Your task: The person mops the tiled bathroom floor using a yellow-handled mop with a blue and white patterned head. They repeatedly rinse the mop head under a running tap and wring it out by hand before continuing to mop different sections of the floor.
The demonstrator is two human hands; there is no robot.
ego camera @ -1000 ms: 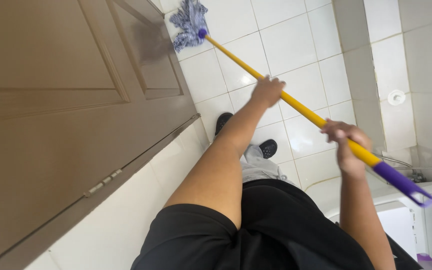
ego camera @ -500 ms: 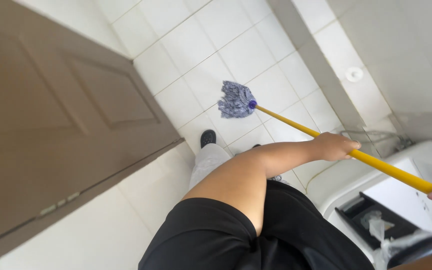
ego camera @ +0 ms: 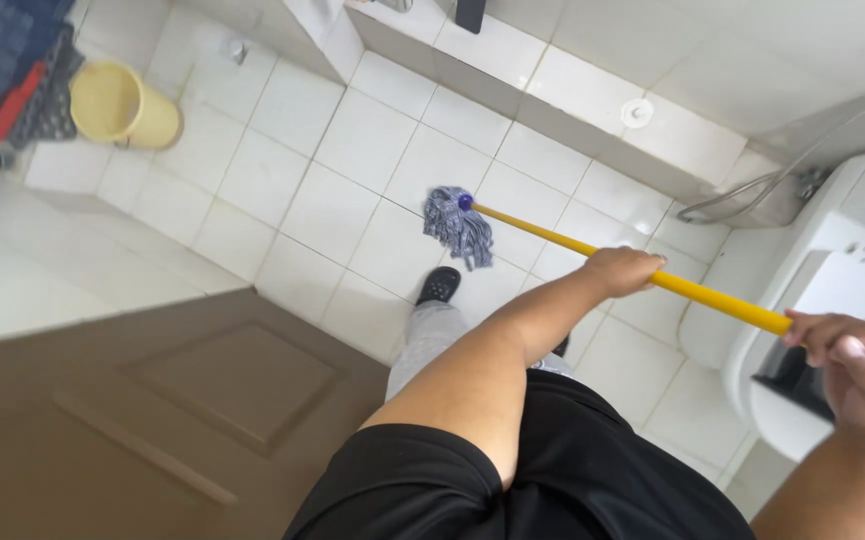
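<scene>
A mop with a yellow handle and a blue-grey string head reaches over the white tiled floor. My left hand grips the handle at mid-length. My right hand grips it near the upper end at the right edge. The mop head hangs just above my black shoe.
A brown door fills the lower left. A yellow bucket lies at the upper left next to a dark mat. A white appliance stands at the right. A raised tiled step with a round drain cap runs across the top.
The view has swung toward the room, showing the bucket and mat. The mop head has come down from the wall by the door toward the floor near my foot. Both hands keep hold of the handle.
</scene>
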